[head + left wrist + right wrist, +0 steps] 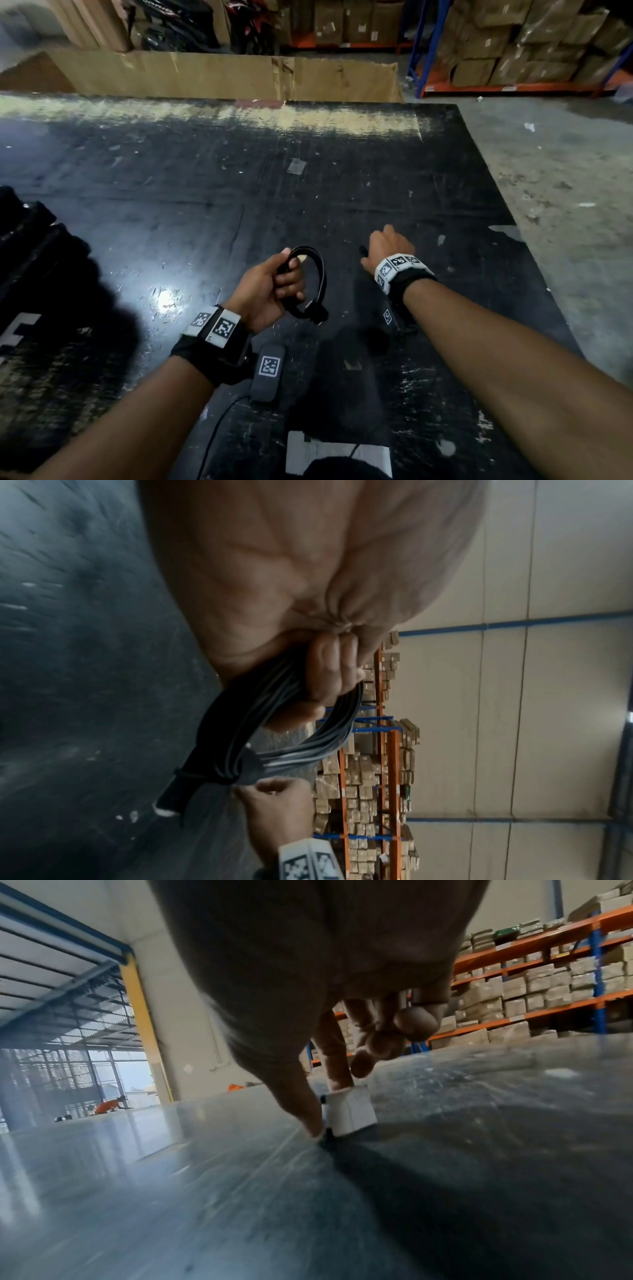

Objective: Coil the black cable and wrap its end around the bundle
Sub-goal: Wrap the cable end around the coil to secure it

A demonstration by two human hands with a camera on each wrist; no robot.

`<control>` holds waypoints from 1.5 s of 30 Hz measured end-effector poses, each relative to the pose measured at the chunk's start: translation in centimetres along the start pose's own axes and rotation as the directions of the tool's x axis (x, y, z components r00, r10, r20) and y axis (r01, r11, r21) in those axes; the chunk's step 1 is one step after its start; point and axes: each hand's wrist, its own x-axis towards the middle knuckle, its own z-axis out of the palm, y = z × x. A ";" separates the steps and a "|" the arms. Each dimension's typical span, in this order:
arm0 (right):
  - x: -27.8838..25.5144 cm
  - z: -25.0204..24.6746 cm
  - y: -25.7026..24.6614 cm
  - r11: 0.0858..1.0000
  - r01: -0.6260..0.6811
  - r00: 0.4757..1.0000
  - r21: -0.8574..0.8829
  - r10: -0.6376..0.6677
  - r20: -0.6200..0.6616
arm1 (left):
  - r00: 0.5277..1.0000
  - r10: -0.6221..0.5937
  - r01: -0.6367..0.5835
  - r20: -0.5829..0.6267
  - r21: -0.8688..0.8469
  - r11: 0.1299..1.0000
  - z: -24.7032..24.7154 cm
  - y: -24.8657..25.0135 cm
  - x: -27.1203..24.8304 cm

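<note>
While the cable [310, 284] hangs coiled above the table [205, 192], my left hand [274, 291] curls its fingers around the bundle. A wrap [205, 776] already cinches the loops in the left wrist view, so I judge the task nearly complete. My right hand [388, 251] sits apart, thumb and forefinger pinching a small white block [349, 1111] on the table. Next move: confirm the end is secured, then set the bundle down. The block's identity is unclear; the plug [173, 794] is blurred.
</note>
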 end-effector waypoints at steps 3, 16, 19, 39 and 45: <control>0.3 0.6 0.3 1.000 -0.009 0.999 0.011 0.009 0.030 | 1.000 0.016 -0.017 -0.006 -0.024 1.000 0.0 0.6 0.4; -9.4 -6.0 2.1 0.404 0.436 0.900 0.804 -0.202 -0.386 | 0.963 0.240 -0.199 -0.123 0.276 0.940 1.1 0.7 1.4; -12.1 -6.7 1.0 0.370 0.485 0.872 0.792 -0.276 -0.405 | 0.953 0.278 -0.225 -0.120 0.336 0.915 2.1 0.3 1.5; -12.4 -4.4 -1.8 0.661 0.572 0.730 0.486 -0.140 -0.668 | 0.900 0.435 -0.361 0.020 0.591 0.721 6.5 -0.2 -1.3; -13.0 -5.7 -1.7 0.781 0.616 0.518 0.106 -0.300 -0.801 | 0.949 0.316 -0.286 -0.021 0.368 0.885 7.7 -0.7 -2.0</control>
